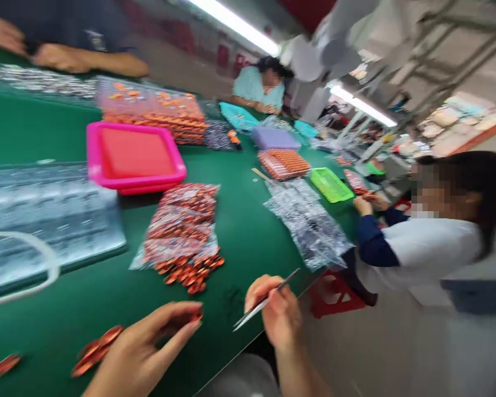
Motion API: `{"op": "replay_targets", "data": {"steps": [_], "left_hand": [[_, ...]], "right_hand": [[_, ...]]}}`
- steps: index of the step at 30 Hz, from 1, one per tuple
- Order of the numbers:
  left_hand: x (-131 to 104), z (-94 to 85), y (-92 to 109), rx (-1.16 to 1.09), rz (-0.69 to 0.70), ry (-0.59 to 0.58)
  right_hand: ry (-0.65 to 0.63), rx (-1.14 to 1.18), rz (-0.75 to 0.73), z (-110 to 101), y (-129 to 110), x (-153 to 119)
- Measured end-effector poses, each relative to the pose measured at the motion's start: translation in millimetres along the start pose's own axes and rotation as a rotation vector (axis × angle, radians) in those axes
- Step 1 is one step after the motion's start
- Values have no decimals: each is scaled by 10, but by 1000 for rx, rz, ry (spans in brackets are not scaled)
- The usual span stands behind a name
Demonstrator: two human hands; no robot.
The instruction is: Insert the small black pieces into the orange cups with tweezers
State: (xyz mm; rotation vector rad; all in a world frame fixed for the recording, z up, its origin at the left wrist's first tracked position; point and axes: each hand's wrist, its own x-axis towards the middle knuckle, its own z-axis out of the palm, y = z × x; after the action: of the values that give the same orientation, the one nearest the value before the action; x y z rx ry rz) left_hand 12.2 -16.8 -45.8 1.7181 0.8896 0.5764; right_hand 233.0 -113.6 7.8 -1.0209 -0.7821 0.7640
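My left hand [143,347] is over the green table [231,220], thumb and fingertips pinched on a small copper-orange piece [197,316] that is mostly hidden by the fingers. To its right, my right hand [281,314] grips metal tweezers [252,317] whose tips point down and left. Beside my left wrist lie a few oval copper-orange pieces [95,353], and one more [5,366] rests farther left. Beyond both hands, a clear plastic bag [182,220] full of such pieces has spilled a loose pile [192,271] from its near end.
A pink tray [177,165] sits behind the bag, and a clear moulded tray [53,215] lies left with a white tube [52,264] across it. Clear bags [310,220] and a green basket [331,185] are at right. Co-workers sit along the table; a red stool [339,295] stands below.
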Motion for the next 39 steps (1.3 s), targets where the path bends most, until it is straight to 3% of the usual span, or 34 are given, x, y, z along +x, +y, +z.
{"op": "replay_targets", "data": {"steps": [3, 6, 10, 16, 27, 39], "left_hand": [[59, -55, 480, -112, -40, -44], [122, -42, 632, -181, -61, -44], [80, -29, 618, -221, -52, -58], [63, -20, 602, -233, -16, -89], [19, 6, 553, -143, 146, -88], [20, 19, 552, -90, 222, -76]], "right_hand": [[-128, -174, -156, -92, -120, -5], [-285, -394, -192, -162, -148, -21], [-473, -659, -347, -120, -131, -44], [-558, -821, -592, -35, -6, 6], [-706, -974, -722, -49, -5, 79], [-856, -1050, -828, -167, 6, 108]]}}
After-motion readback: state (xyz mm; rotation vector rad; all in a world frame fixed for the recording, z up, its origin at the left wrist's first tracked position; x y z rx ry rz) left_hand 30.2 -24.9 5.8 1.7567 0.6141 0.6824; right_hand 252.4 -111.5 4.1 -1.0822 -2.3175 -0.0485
